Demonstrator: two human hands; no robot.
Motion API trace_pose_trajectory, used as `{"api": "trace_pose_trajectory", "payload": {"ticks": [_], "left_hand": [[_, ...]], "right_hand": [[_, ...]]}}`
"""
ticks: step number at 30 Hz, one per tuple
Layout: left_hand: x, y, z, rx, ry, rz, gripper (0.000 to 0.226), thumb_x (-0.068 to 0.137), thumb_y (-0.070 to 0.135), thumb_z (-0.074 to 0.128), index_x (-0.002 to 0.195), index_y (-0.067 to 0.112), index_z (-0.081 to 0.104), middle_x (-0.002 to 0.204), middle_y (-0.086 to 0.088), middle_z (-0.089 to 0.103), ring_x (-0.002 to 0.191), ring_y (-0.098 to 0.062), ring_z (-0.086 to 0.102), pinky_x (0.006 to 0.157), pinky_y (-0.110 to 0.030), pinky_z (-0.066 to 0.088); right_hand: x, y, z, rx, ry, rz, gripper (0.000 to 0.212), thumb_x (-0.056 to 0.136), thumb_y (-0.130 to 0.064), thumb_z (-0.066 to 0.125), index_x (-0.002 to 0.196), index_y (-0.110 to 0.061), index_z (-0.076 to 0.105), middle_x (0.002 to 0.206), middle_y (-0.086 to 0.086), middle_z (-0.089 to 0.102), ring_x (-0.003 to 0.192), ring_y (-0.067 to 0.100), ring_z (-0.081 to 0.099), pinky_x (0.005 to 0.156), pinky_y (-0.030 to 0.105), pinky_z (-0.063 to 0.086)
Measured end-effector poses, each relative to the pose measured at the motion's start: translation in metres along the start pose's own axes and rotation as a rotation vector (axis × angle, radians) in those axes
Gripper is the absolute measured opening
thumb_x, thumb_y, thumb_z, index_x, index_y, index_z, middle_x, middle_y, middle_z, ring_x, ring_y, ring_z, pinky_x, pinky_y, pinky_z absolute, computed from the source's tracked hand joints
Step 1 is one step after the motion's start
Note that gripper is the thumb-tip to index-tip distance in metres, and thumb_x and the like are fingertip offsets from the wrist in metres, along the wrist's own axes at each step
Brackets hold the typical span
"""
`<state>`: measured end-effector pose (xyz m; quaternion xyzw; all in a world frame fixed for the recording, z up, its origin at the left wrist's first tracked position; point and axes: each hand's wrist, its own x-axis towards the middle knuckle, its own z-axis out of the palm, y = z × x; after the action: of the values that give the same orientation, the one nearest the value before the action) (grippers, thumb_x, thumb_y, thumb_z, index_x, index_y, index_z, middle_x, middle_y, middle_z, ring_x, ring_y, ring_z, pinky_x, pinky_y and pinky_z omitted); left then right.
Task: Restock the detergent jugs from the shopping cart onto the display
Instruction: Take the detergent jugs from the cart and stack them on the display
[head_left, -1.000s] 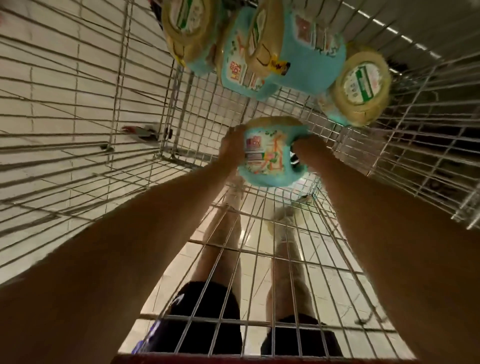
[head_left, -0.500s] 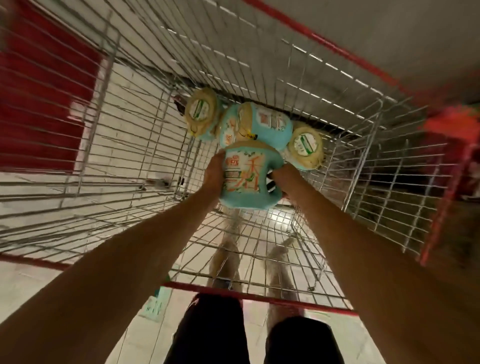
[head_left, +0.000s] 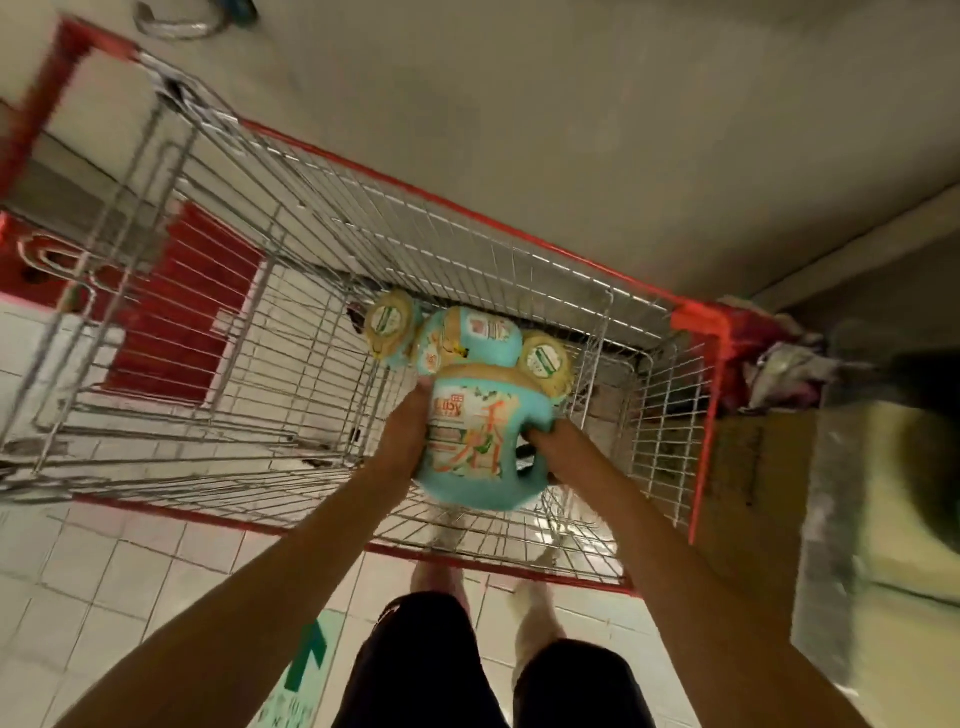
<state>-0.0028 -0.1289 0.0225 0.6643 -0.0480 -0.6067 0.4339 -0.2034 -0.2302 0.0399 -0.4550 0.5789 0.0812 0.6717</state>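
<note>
I hold a teal detergent jug (head_left: 478, 441) with a tan cap and an orange-lettered label above the wire shopping cart (head_left: 311, 291). My left hand (head_left: 405, 431) grips its left side. My right hand (head_left: 545, 447) grips the handle on its right side. Three more teal jugs lie on the cart floor at the far end: one on the left (head_left: 389, 327), one in the middle (head_left: 478, 338) and one on the right (head_left: 548, 361), partly hidden behind the held jug.
The cart has red rim trim (head_left: 467, 208) and a red child-seat flap (head_left: 176, 312) at the left. A cardboard box (head_left: 748, 478) stands right of the cart beside a grey shelf edge (head_left: 831, 519). White floor tiles (head_left: 104, 571) with a green arrow sticker (head_left: 306, 660) lie below.
My view has pulled back and up out of the cart. Both hands have lifted the jug off the cart floor toward me, away from the other jugs.
</note>
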Motion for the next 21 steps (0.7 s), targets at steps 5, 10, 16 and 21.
{"api": "trace_pose_trajectory", "payload": {"ticks": [5, 10, 16, 21], "left_hand": [[-0.045, 0.005, 0.033, 0.05, -0.002, -0.004, 0.064, 0.088, 0.081, 0.054, 0.105, 0.024, 0.078, 0.105, -0.015, 0.08, 0.095, -0.036, 0.079, 0.085, -0.053, 0.064], [-0.076, 0.003, 0.068, 0.048, -0.071, 0.028, 0.065, 0.093, 0.077, 0.054, 0.122, 0.022, 0.073, 0.114, -0.015, 0.079, 0.103, -0.038, 0.077, 0.092, -0.059, 0.061], [-0.109, 0.012, 0.121, 0.087, -0.068, 0.032, 0.062, 0.098, 0.073, 0.049, 0.119, 0.019, 0.073, 0.104, -0.013, 0.081, 0.092, -0.034, 0.08, 0.069, -0.045, 0.065], [-0.127, 0.013, 0.158, 0.124, -0.096, 0.065, 0.063, 0.096, 0.076, 0.049, 0.12, 0.023, 0.073, 0.108, -0.012, 0.08, 0.098, -0.035, 0.079, 0.086, -0.058, 0.062]], "right_hand": [[-0.058, 0.026, -0.022, 0.061, 0.052, -0.048, 0.017, 0.108, -0.032, 0.057, 0.106, -0.026, 0.073, 0.099, 0.001, 0.082, 0.091, 0.022, 0.078, 0.092, 0.056, 0.062], [-0.118, 0.042, -0.053, 0.107, 0.059, -0.12, 0.023, 0.107, -0.04, 0.056, 0.101, -0.046, 0.077, 0.105, -0.01, 0.081, 0.096, 0.012, 0.078, 0.092, 0.048, 0.062], [-0.167, 0.054, -0.085, 0.171, 0.164, -0.156, 0.025, 0.108, -0.033, 0.057, 0.117, -0.016, 0.072, 0.118, 0.012, 0.078, 0.112, 0.032, 0.073, 0.104, 0.054, 0.054], [-0.193, 0.064, -0.114, 0.188, 0.216, -0.218, 0.032, 0.11, -0.024, 0.052, 0.122, 0.001, 0.068, 0.116, 0.027, 0.075, 0.105, 0.042, 0.073, 0.081, 0.035, 0.064]]}}
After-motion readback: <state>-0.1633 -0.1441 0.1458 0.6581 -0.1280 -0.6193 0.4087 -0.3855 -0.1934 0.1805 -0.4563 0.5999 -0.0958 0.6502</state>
